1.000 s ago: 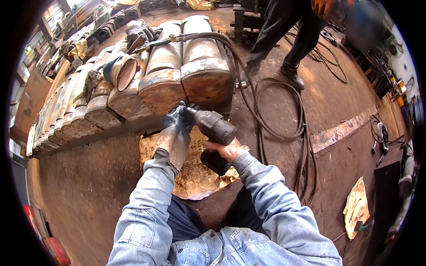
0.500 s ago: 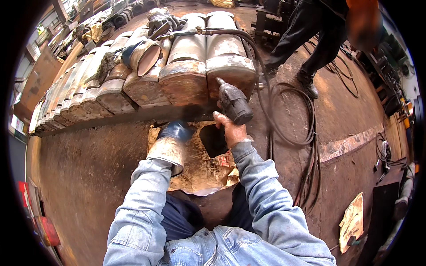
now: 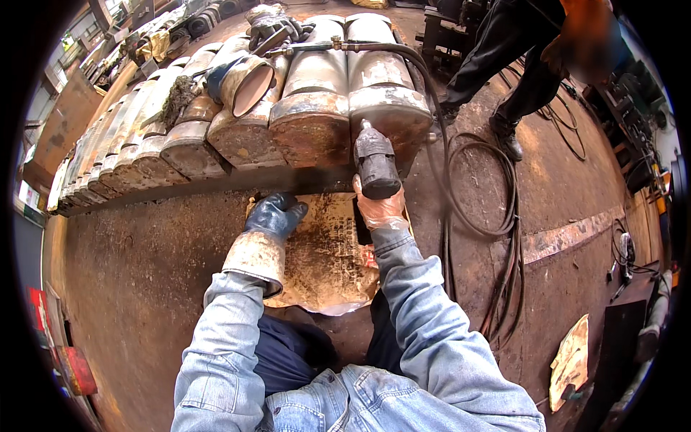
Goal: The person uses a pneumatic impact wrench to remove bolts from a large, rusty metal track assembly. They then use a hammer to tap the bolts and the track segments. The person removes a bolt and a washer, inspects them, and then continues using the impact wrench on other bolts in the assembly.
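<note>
My right hand (image 3: 380, 207), in a thin see-through glove, grips a dark cordless impact wrench (image 3: 377, 162). The tool's nose points away from me, at the front of the nearest right-hand rusty, rounded metal block (image 3: 392, 108); whether it touches cannot be told. My left hand (image 3: 276, 214) wears a blue rubber glove with a stained cream cuff. Its fingers are curled with the thumb out, and nothing shows in them. It hovers over a dirty yellowish sheet (image 3: 317, 266) on the floor before my knees. The wrench's lower part is mostly hidden behind my hand.
Similar blocks (image 3: 191, 147) stretch in a row to the left. On them lie a loose blue glove (image 3: 248, 85), grey gloves (image 3: 273, 27) and a hose with brass fittings (image 3: 374, 47). Coiled hoses (image 3: 512, 209) lie at right, near another person's legs (image 3: 504, 65). A yellowish scrap (image 3: 570, 360) lies lower right.
My left hand has moved left and away from my right hand. The impact wrench has swung from pointing up-left to nearly straight ahead. The view has shifted slightly.
</note>
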`<state>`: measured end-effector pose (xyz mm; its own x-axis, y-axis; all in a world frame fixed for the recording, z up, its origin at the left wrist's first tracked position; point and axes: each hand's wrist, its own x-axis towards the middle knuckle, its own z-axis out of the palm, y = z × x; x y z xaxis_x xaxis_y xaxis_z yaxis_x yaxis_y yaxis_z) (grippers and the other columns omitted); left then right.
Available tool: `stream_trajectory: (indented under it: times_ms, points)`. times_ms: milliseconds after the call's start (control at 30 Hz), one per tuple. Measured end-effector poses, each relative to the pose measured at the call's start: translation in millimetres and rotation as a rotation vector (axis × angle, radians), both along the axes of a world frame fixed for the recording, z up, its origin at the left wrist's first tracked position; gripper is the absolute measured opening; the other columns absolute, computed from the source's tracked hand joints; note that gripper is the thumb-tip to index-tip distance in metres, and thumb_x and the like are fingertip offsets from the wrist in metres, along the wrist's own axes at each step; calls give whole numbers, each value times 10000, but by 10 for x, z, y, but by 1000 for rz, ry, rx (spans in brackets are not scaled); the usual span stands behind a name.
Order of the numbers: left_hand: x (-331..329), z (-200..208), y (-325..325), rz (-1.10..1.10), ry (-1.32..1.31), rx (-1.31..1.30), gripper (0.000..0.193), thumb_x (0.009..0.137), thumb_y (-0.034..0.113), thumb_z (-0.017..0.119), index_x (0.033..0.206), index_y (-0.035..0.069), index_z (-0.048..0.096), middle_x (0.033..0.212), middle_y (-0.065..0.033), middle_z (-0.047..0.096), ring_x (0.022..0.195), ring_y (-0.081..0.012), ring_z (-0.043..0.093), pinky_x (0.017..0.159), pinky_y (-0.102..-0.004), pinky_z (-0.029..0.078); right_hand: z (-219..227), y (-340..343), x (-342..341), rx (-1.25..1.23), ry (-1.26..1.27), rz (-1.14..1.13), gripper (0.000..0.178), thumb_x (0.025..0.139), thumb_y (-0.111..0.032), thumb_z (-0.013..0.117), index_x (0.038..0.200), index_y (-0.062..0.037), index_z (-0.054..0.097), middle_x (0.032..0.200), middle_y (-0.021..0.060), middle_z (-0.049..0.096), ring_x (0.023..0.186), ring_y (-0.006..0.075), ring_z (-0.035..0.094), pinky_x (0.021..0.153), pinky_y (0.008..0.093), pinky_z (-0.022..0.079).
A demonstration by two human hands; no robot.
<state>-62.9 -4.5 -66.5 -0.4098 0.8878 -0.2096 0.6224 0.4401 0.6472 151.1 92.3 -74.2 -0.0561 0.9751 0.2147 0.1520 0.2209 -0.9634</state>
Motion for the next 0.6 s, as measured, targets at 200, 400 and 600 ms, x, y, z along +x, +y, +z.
stream_trajectory:
  times_ms: [200, 400, 600]
  points:
    - [-8, -216, -104, 30, -104, 80, 292, 897, 228, 769, 1111, 34, 727, 1083, -106, 755, 985, -213, 698, 867, -360, 542, -12, 9, 51, -113, 38, 57, 263, 1058, -209, 440, 1177, -51, 614, 1018, 31, 665, 906, 157, 620, 854, 305, 533]
    - [234, -362, 58, 78, -483, 192, 319, 904, 269, 763, 1122, 40, 724, 1027, -100, 749, 936, -181, 668, 873, -341, 514, -1115, 308, -201, 292, -231, -206, 301, 1011, -330, 481, 1075, -80, 634, 1034, 77, 678, 934, 219, 638, 910, 393, 532]
    - [254, -230, -54, 205, -567, 288, 377, 890, 251, 791, 1148, -9, 703, 1056, -84, 736, 942, -161, 648, 855, -334, 516, -1000, 329, -249, 176, 112, 37, 296, 989, -356, 527, 1080, -95, 632, 1020, 64, 679, 907, 242, 641, 885, 392, 536]
